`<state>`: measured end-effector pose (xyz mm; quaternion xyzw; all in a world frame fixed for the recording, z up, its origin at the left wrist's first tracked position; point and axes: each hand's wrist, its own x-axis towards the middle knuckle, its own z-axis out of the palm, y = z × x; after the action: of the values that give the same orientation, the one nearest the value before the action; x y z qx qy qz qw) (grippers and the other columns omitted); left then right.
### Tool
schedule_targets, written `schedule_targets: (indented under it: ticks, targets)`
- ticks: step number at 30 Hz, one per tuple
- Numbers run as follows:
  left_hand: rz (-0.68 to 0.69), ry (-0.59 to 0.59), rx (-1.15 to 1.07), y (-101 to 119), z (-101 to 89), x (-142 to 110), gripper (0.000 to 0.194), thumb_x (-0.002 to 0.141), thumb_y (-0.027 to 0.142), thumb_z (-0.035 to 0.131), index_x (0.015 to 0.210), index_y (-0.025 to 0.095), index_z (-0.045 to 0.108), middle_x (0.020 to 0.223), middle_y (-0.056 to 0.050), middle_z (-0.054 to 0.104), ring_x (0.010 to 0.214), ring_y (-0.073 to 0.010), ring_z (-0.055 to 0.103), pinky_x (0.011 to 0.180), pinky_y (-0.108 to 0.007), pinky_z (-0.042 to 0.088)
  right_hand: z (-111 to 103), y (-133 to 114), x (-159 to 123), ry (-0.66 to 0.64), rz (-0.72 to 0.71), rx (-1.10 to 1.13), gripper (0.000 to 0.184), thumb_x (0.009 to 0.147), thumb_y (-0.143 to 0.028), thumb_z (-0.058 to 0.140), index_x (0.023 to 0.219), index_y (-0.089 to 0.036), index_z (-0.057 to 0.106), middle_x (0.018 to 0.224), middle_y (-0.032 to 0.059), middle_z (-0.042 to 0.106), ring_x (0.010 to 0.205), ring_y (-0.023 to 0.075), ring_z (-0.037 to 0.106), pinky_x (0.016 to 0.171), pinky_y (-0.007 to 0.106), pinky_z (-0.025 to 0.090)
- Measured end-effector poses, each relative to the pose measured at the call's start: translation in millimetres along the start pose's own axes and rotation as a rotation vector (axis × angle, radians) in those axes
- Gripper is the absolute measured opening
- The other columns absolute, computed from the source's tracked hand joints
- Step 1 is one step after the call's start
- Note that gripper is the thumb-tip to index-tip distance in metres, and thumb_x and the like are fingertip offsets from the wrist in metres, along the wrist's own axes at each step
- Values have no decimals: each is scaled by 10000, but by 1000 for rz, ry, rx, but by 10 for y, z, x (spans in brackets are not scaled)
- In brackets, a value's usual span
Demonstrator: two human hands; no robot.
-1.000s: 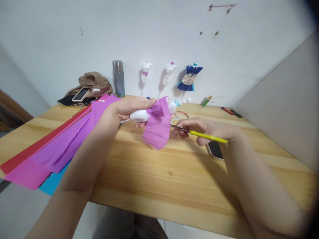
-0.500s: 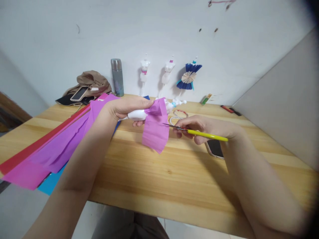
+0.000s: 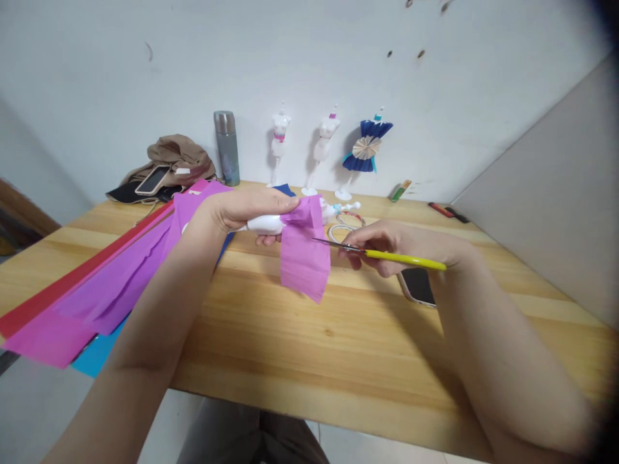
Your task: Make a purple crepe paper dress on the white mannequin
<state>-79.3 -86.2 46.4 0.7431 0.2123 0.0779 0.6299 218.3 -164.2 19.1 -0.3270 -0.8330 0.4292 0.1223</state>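
Note:
My left hand (image 3: 242,209) is closed around a small white mannequin (image 3: 265,223) held sideways above the wooden table (image 3: 338,335). A piece of purple crepe paper (image 3: 304,254) is wrapped on the mannequin and hangs down from it. My right hand (image 3: 391,243) grips yellow-handled scissors (image 3: 387,255). The blades point left and their tips touch the paper's right edge.
Long sheets of purple, pink, red and blue paper (image 3: 111,283) lie on the left of the table. A phone (image 3: 418,285) lies under my right wrist. At the back stand a grey flask (image 3: 226,148), three mannequins (image 3: 323,145), one in a blue paper dress (image 3: 366,149), and a brown bag (image 3: 174,160) with another phone.
The scissors have moved left until their tips reach the hanging paper's edge. The paper has swung slightly right and lower. My left hand has barely moved.

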Motion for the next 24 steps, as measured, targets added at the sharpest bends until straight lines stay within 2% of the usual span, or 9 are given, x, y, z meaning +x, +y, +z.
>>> schedule_targets:
  ticks: [6, 13, 18, 21, 24]
  targets:
    - [-16, -16, 21, 0, 1, 1, 535, 755, 666, 723, 713, 138, 641, 564, -35, 639, 491, -125, 584, 484, -212, 468, -10, -1, 4, -6, -1, 37, 240, 750, -299, 750, 928, -156, 676, 782, 3, 632, 641, 90, 512, 566, 214, 400]
    - [-27, 11, 26, 14, 19, -10, 599, 700, 720, 735, 739, 129, 644, 584, -43, 644, 492, -128, 585, 493, -226, 481, -5, -65, 3, 3, 73, -6, 186, 718, -242, 727, 873, -164, 657, 771, 2, 625, 680, 108, 524, 604, 230, 406]
    - [-16, 12, 34, 8, 10, -9, 603, 716, 720, 720, 730, 122, 642, 581, -56, 646, 466, -124, 564, 474, -241, 492, 0, -87, 7, -10, 61, -22, 200, 756, -318, 711, 844, -155, 635, 741, 1, 591, 660, 106, 502, 587, 232, 395]
    - [-2, 1, 45, 2, 4, -7, 593, 713, 722, 720, 701, 135, 640, 563, -53, 629, 477, -136, 570, 479, -252, 501, 7, -72, 8, 1, 48, -22, 194, 750, -295, 696, 866, -150, 637, 717, -12, 562, 634, 101, 475, 559, 227, 374]
    - [-14, -19, 51, 12, 10, -7, 573, 695, 718, 737, 672, 155, 636, 538, -46, 599, 513, -156, 587, 503, -259, 509, 10, -61, 2, -1, 94, -26, 227, 734, -257, 680, 931, -150, 655, 707, -25, 536, 620, 99, 445, 548, 226, 356]
